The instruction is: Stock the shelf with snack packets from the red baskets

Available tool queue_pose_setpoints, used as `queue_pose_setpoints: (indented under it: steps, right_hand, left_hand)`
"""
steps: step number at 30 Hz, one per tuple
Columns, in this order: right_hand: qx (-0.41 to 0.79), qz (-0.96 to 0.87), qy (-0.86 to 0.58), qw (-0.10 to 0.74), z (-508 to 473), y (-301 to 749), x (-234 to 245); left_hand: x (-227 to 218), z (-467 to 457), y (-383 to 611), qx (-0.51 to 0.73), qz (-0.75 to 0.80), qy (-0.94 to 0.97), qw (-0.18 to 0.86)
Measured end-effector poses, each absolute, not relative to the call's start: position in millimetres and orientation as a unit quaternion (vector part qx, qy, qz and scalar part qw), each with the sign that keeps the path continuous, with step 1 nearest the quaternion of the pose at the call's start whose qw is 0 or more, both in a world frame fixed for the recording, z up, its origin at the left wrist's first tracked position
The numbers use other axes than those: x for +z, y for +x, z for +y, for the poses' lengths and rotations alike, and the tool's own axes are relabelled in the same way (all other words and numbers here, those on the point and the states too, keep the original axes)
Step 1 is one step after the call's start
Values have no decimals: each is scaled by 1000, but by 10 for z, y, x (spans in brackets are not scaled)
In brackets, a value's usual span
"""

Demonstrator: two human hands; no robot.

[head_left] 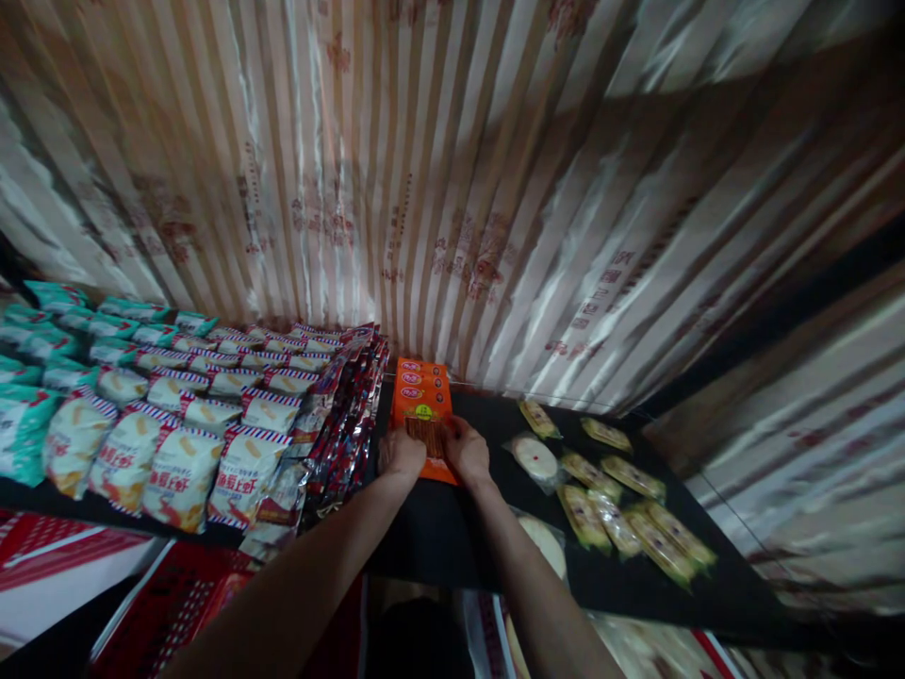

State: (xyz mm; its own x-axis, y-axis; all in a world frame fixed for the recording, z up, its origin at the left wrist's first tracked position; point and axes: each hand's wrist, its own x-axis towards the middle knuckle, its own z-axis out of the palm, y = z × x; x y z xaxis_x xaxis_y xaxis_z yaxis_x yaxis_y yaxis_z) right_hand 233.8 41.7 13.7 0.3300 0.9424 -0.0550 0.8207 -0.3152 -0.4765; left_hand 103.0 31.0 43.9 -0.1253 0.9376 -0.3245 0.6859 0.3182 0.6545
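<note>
Overlapping orange snack packets (422, 377) lie in a column at the middle of the dark shelf. The nearest orange packet (425, 436) has a yellow-green spot and a window showing brown strips. My left hand (403, 455) grips its left edge with curled fingers. On the opposite edge, my right hand (467, 453) is closed with the thumb over the packet. Parts of the fingers are hidden by the hands themselves. Just left of the packets stand dark red, shiny foil packets (353, 415) in tight rows.
White snack bags with striped tops (244, 471) and teal bags (28, 429) fill the left side. On the right lie round white packs (535, 459) and several yellowish wrapped packs (661, 542). Corrugated, plastic-covered sheeting (396, 189) rises behind. A red basket (162, 604) sits below the front edge.
</note>
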Motion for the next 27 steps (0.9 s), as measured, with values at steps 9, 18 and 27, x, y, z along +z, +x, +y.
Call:
queue_pose_setpoints:
  steps: [9, 18, 27]
  right_hand:
    - [132, -565, -796, 170, 391, 2330, 150]
    - [57, -578, -750, 317, 153, 2224, 189]
    - [153, -564, -640, 498, -1123, 1577, 138]
  left_hand:
    - [508, 249, 1068, 177, 738, 559, 334]
    - [567, -163, 1144, 242, 715, 593, 280]
    - [398, -1468, 541, 472, 515, 617, 362]
